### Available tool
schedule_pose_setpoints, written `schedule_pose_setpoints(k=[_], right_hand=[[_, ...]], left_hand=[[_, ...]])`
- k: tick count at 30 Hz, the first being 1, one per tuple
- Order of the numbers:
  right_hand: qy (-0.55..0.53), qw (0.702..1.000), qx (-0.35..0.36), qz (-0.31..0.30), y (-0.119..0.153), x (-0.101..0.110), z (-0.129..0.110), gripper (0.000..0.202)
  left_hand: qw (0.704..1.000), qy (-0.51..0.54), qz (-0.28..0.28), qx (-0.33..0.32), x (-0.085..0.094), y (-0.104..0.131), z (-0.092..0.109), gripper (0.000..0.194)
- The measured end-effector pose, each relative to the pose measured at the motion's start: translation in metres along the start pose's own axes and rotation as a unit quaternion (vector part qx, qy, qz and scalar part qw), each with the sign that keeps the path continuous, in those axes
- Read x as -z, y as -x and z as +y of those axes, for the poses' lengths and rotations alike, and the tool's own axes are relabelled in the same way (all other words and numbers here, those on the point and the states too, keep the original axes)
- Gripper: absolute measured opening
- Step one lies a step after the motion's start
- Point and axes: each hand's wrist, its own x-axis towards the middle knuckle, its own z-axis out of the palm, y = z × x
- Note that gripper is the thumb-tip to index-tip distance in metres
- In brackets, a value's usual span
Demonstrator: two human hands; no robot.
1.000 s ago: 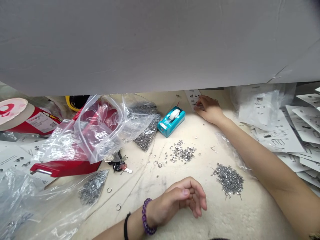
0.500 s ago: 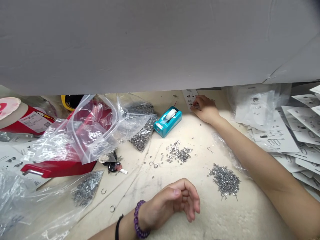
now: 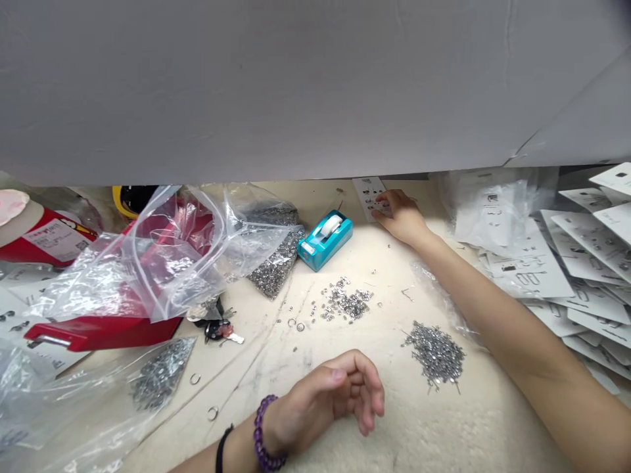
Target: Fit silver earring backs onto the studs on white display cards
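Note:
My right hand reaches to the back of the table, its fingertips on a white card that bears small dark pieces of jewellery. Whether those fingers grip the card's edge or only lie on it is hard to see. In front, my left hand rests palm inward with loosely curled fingers and nothing in it; a purple bead bracelet circles its wrist. Between the hands lie a loose scatter of small silver pieces and, to the right, a heap of small metal studs with pins.
A teal tape dispenser stands mid-table. Clear plastic bags with metal pieces and a red tool fill the left, near some keys. Stacked jewellery cards crowd the right. A large grey-white panel overhangs the back.
The whole view has shifted slightly, so things appear a little further left. More of the white card shows beside my right hand. My left hand keeps its loose curl.

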Motion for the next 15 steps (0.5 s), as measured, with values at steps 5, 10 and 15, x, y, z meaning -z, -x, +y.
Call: schedule_pose_setpoints(k=[5,10,15], right_hand=[[-0.008,1.0,-0.009,0.0,0.0001,-0.0012,0.0015,0.026],[-0.006,1.0,-0.013,-0.007,0.0009,-0.0009,0.0008,0.027],[-0.004,1.0,-0.01,-0.017,0.0013,0.001,-0.0011,0.025]], left_hand=[[1.0,-0.003,-0.009,-0.005,-0.0006,0.0009,-0.0005,0.036],[1.0,0.0,-0.009,-0.014,-0.0002,0.0011,-0.0009,0.036],[1.0,0.001,-0.004,-0.013,0.0008,0.0007,0.0,0.036]])
